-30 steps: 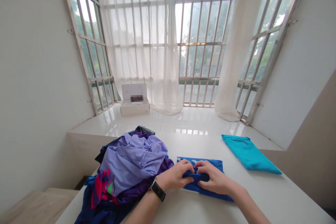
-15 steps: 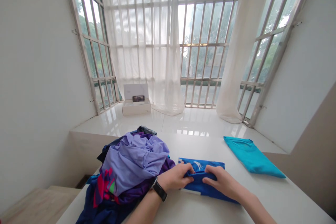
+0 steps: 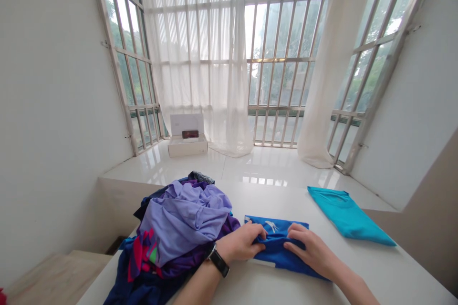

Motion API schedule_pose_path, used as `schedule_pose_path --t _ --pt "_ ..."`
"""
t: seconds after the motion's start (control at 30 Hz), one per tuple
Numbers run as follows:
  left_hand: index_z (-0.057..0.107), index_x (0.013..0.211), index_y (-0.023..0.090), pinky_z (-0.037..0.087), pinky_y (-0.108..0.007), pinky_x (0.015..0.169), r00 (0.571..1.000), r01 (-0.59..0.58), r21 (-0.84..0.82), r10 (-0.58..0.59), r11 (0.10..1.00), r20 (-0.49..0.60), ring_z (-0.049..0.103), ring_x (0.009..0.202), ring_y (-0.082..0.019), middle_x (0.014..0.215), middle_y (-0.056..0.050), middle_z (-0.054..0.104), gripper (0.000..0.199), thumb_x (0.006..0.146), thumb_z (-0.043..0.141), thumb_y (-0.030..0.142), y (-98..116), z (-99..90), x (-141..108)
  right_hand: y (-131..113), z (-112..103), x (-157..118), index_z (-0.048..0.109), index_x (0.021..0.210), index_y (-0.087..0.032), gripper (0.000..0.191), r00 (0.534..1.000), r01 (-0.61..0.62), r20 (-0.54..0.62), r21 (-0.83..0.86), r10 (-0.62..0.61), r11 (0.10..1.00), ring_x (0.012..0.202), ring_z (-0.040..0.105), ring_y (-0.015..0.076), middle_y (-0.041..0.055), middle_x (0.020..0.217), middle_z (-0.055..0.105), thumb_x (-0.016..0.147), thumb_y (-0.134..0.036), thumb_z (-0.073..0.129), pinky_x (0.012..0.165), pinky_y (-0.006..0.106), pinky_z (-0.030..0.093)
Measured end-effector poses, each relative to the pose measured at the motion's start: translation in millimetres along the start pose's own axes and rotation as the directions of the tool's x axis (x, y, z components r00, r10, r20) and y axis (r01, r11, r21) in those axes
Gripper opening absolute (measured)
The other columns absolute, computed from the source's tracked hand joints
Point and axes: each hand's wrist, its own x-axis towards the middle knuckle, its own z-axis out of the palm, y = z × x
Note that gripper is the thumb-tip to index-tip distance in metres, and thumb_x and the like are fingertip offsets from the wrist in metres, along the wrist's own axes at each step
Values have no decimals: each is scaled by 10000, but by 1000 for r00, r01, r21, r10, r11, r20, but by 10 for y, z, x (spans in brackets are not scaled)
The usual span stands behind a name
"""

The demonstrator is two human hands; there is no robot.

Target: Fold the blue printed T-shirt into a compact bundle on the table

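Observation:
A blue garment (image 3: 275, 249) with a white logo lies folded into a narrow strip on the white table (image 3: 272, 283). My left hand (image 3: 246, 242), with a black watch on the wrist, pinches the garment's upper fold near its left end. Farther right, my right hand (image 3: 309, 247) grips the same fold between thumb and fingers. Beside my left forearm is a heap of crumpled clothes, a lilac one (image 3: 184, 217) on top, with purple, navy and pink cloth under it. A folded turquoise garment (image 3: 352, 214) lies at the right.
Behind the table, a windowsill (image 3: 229, 167) carries an open white box (image 3: 188, 147) with a small dark item at it. White curtains (image 3: 225, 81) hang before barred windows. A wooden surface (image 3: 53, 274) shows at the lower left.
My right hand has slid slightly right along the fold, away from my left hand, which keeps its pinch. The whole view has shifted a little.

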Motion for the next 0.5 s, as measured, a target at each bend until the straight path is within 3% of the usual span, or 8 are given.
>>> schedule_pose_path --t 0.23,0.5 --pt "597 1108 222 424 -337 1020 998 56 42 -55 998 -31 582 1134 -225 1208 -50 669 215 894 591 221 34 -2 -5 76 112 45 604 785 -247 362 997 -27 -64 75 32 997 771 632 185 4 823 693 954 -530 455 745 301 488" --pt "635 1093 221 471 -315 906 985 133 81 -123 988 -117 631 1000 -217 1064 -57 699 192 944 530 280 126 -8 5 159 136 28 658 775 -262 368 978 -165 -127 34 168 986 739 668 219 11 788 741 893 -583 524 711 319 473"
